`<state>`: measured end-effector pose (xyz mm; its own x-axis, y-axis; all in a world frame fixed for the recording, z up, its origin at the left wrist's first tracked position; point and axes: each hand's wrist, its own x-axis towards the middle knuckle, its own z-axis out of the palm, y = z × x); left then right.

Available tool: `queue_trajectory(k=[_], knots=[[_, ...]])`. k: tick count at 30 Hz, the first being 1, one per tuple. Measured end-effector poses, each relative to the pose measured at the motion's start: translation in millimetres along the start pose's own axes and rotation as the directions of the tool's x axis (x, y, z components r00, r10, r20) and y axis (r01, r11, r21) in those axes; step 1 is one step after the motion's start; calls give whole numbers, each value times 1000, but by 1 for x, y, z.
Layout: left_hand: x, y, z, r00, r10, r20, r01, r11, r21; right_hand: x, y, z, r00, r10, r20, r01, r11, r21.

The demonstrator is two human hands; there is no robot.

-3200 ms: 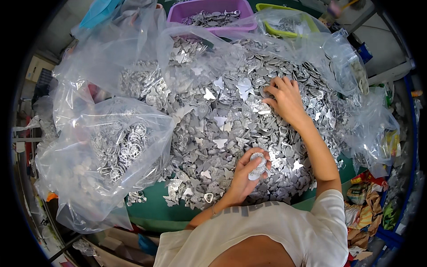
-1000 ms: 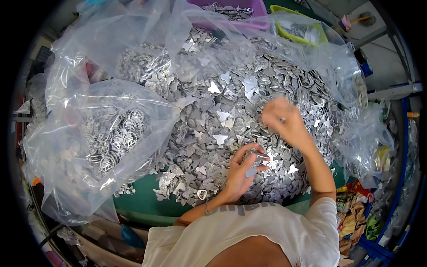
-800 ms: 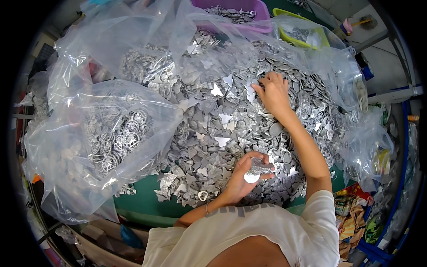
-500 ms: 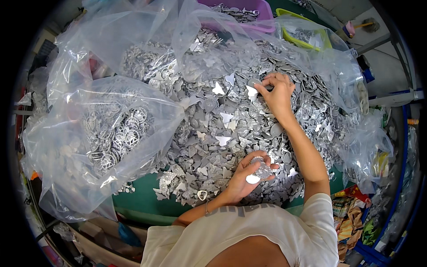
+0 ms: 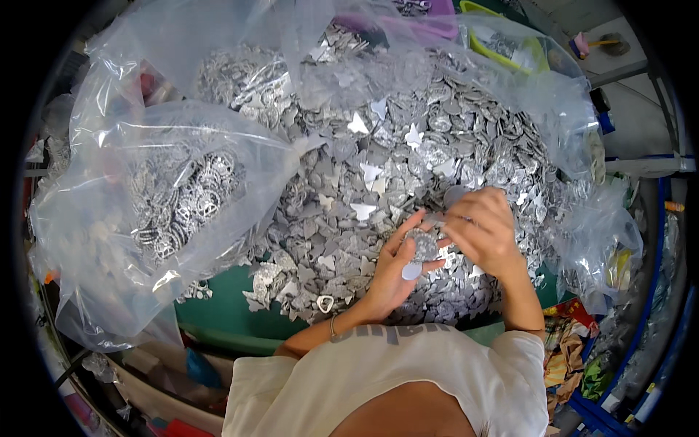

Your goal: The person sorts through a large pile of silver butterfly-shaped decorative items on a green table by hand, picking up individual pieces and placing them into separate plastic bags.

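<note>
My left hand (image 5: 393,273), palm up, is curled round several silvery metal pieces (image 5: 422,247). The top one is round with a textured face, and a smooth pale disc (image 5: 412,270) shows below it by the thumb. Just to the right, my right hand (image 5: 484,229) has its fingers bent in toward the left fingertips. A small grey piece shows between the two hands, but the right fingertips are partly hidden and slightly blurred. Both hands are over a wide heap of flat silver metal pieces (image 5: 320,244), some of them butterfly-shaped.
Clear plastic bags (image 5: 87,247) surround the heap; the left one contains openwork metal pieces (image 5: 193,207). A purple bin (image 5: 437,25) and a yellow-green basket (image 5: 539,54) stand at the back. The green tabletop (image 5: 226,313) shows along the near edge. Blue-framed shelving (image 5: 652,291) stands at right.
My right hand has come back from the far part of the heap, where it pinched a grey piece, to beside my left hand. The left hand has risen slightly in the picture.
</note>
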<state>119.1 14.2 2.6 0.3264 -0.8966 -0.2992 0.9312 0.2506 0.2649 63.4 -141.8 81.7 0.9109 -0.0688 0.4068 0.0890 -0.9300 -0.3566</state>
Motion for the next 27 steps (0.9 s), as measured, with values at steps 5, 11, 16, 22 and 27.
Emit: queue_trajectory(k=[5,11,16,22,27], knots=[[-1,-1,-9,996,-83,46,80,995,56,15,33,7,968,246,55,-251,930,269],[0,3,-5,989,-118,92,108,989,103,55,123,37,940,331,-77,-324,804,-498],[-3,4,-6,993,-90,80,84,994,75,70,127,45,942,334,14,-197,587,-785],[-4,8,3,989,-121,79,115,990,86,70,130,51,933,359,36,-195,588,-785],[-5,4,3,991,-115,70,110,991,74,69,138,55,964,256,-76,-208,541,-815]])
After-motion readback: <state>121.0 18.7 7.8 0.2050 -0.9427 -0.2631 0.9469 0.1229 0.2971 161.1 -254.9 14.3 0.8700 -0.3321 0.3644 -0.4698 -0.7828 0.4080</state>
